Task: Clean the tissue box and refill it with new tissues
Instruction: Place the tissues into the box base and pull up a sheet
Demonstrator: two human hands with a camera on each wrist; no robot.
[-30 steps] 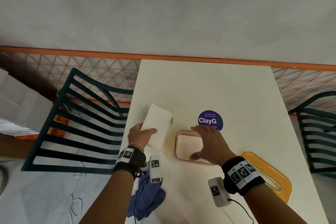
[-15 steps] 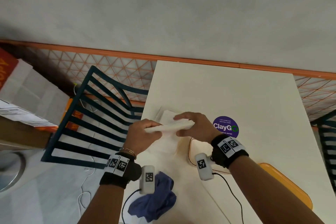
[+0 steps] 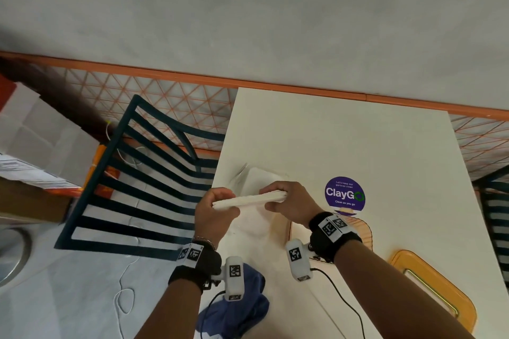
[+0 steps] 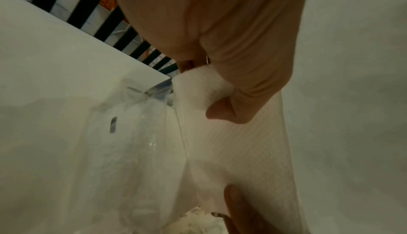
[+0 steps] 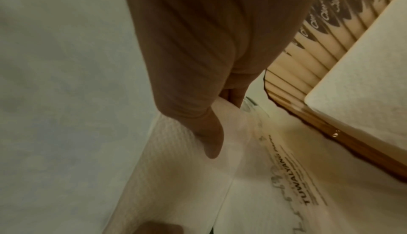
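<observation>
The tissue box, a shallow orange-rimmed open tray, sits on the cream rectangular table right under the right wrist, lid off, waiting for its refill. That table carries everything here: a round purple ClayGo sticker at 12 o'clock of the tray, the flat orange lid at 4 o'clock, a crumpled blue cloth hanging at the near edge at 7 o'clock. A dark slatted metal chair stands at 9 o'clock, with a grey wall and orange lattice beyond.

Now the action! Lifted above the table at 10 o'clock of the tray is a slim white stack of folded tissues, held level, 1 end in each hand. The left hand pinches its end, thumb curled over the top; the right hand clamps the other end the same way. 2 hands, I'd say, to keep the floppy stack flat and square for the drop into the tray. Directly below lies the clear plastic tissue wrapper, opened and slumped. Cleaning looks finished; loading is the step in hand.
</observation>
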